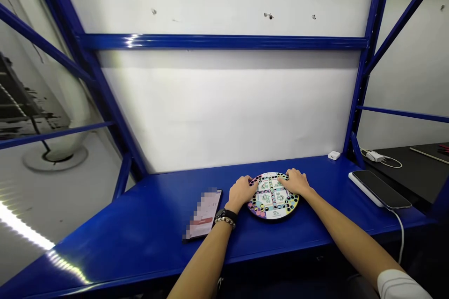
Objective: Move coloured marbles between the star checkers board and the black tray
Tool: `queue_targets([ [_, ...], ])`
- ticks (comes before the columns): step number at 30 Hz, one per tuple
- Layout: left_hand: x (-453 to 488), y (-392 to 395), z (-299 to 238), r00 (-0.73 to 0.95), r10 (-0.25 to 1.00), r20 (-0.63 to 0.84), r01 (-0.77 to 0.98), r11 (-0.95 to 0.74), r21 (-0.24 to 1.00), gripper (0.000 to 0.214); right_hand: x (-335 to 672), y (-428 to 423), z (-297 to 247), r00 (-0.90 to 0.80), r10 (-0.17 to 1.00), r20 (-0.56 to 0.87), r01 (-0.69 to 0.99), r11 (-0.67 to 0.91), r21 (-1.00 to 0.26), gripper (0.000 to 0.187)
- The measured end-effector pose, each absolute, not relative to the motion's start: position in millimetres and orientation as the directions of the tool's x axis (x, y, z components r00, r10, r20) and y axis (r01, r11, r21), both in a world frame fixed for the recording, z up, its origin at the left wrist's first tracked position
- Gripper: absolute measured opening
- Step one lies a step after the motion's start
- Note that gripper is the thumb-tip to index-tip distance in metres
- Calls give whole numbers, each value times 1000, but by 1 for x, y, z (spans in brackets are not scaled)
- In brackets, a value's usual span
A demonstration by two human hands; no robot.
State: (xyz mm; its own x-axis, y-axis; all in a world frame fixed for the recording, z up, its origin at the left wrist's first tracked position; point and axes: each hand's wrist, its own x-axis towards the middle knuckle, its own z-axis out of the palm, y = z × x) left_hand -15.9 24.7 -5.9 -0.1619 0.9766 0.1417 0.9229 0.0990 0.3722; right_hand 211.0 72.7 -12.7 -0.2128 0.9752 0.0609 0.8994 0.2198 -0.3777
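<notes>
A round game board [272, 203] with colourful dots round its edge and four printed squares lies flat on the blue shelf [147, 229]. At its left rim is my left hand [241, 191], thumb on top and fingers curled round the edge. My right hand [296, 182] grips the upper right rim in the same manner, its thumb resting on the printed face. The fingertips of both hands are partly hidden beyond the rim. A dark band and a beaded bracelet [226, 217] circle my left wrist.
A phone [205, 217] with a lit, partly blurred screen lies left of my left wrist. Farther right, a dark-screened phone [380, 189] rests on a white block with a cable. A small white box [334, 155] sits at the back right, near the blue frame [224, 42].
</notes>
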Motion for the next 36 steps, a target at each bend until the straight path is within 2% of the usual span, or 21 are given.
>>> queue_targets([
  [5, -14, 23, -3, -184, 966, 184, 911, 97, 401, 38, 212, 76, -16, -197, 972, 128, 861, 234, -452, 51],
  [8, -16, 25, -1, -205, 939, 277, 864, 41, 501, 34, 214, 82, -15, -122, 975, 183, 773, 209, -599, 45],
  [10, -19, 27, 1, -210, 916, 341, 801, -39, 598, 33, 217, 85, -13, -83, 985, 149, 598, 169, -784, 42],
  [12, -23, 30, 4, -240, 887, 394, 737, -97, 668, 38, 219, 87, -8, -112, 991, 78, 281, 107, -954, 42],
  [13, -26, 30, 5, -272, 870, 413, 720, -101, 687, 41, 221, 87, -5, -150, 987, 54, 99, 69, -993, 41],
  [16, -32, 29, 9, -378, 822, 426, 727, -21, 686, 38, 224, 86, 6, -226, 974, 28, -303, -43, -952, 33],
  [18, -32, 27, 9, -372, 833, 409, 768, 29, 640, 29, 228, 86, 12, -180, 984, 9, -431, -71, -900, 29],
  [20, -29, 25, 6, -305, 869, 389, 812, 24, 584, 22, 235, 90, 16, -1, 1000, 14, -483, 12, -875, 29],
  [22, -23, 24, 2, -225, 899, 376, 841, -16, 541, 17, 247, 95, 18, 282, 953, 115, -389, 223, -894, 29],
  [24, -18, 24, -1, -163, 917, 365, 859, -50, 510, 15, 259, 99, 18, 514, 797, 318, -105, 426, -899, 32],
  [26, -15, 24, -4, -119, 928, 352, 875, -69, 479, 15, 268, 99, 16, 555, 635, 537, 216, 514, -830, 35],
  [28, -14, 24, -4, -101, 932, 348, 881, -79, 466, 15, 273, 97, 14, 464, 559, 687, 434, 532, -727, 31],
  [29, -14, 23, -4, -98, 932, 350, 881, -82, 466, 15, 273, 95, 13, 396, 562, 726, 509, 524, -683, 28],
  [31, -14, 23, -3, -97, 930, 355, 881, -86, 466, 15, 272, 92, 10, 241, 641, 729, 636, 463, -617, 22],
  [33, -14, 23, -3, -96, 929, 357, 883, -86, 462, 15, 270, 90, 6, 73, 771, 632, 761, 367, -536, 14],
  [35, -14, 23, -4, -90, 930, 356, 885, -89, 456, 15, 268, 89, 0, -78, 878, 472, 866, 294, -404, 4],
  [36, -14, 23, -4, -87, 930, 357, 886, -92, 455, 15, 267, 89, -2, -130, 913, 387, 902, 270, -336, 6],
])
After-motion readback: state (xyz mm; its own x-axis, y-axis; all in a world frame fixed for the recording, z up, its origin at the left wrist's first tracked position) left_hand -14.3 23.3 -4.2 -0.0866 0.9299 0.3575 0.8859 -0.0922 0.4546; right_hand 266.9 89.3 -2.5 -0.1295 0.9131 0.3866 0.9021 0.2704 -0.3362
